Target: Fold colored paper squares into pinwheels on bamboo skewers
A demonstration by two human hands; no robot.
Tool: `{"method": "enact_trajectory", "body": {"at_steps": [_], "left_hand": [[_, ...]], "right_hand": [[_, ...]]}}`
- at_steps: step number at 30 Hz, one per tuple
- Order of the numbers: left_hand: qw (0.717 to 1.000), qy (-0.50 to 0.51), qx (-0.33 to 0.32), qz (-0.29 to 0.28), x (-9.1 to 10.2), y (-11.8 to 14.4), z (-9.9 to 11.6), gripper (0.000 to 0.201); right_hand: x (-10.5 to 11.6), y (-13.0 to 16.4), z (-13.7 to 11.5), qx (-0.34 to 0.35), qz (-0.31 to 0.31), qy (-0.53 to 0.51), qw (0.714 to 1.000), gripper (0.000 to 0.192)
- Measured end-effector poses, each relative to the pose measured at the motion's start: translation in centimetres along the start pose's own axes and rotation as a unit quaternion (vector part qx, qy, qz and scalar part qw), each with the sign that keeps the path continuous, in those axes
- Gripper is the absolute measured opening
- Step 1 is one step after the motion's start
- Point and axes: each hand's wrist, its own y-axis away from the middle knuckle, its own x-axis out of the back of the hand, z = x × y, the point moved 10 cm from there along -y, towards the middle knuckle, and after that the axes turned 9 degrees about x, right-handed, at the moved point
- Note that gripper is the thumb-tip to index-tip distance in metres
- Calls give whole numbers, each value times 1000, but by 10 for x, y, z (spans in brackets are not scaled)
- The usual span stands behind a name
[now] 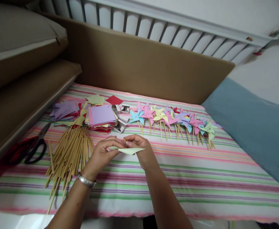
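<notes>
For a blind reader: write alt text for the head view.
Two hands, left hand and right hand, hold a pale green folded paper over a striped cloth. A pile of sticks, scissors and stacked paper squares lie to the left; a row of pinwheels lies beyond.

Matt paper square (130, 150), wooden sticks (69, 152), striped cloth (177, 178)

Left hand (103, 153) and right hand (139, 147), fingertips pinched together
</notes>
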Motion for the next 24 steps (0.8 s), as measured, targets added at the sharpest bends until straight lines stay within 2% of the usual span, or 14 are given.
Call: {"method": "enact_trajectory", "body": {"at_steps": [9, 16, 24], "left_hand": [[999, -15, -20, 21, 5, 3, 0, 6], [998, -59, -14, 28, 6, 4, 1, 4], [997, -57, -30, 52, 12, 6, 3, 5]], "right_hand": [[-1, -3, -12, 55, -40, 137, 988, 15], [-2, 0, -4, 8, -18, 98, 995, 13], [-4, -2, -10, 42, -18, 131, 990, 10]]}}
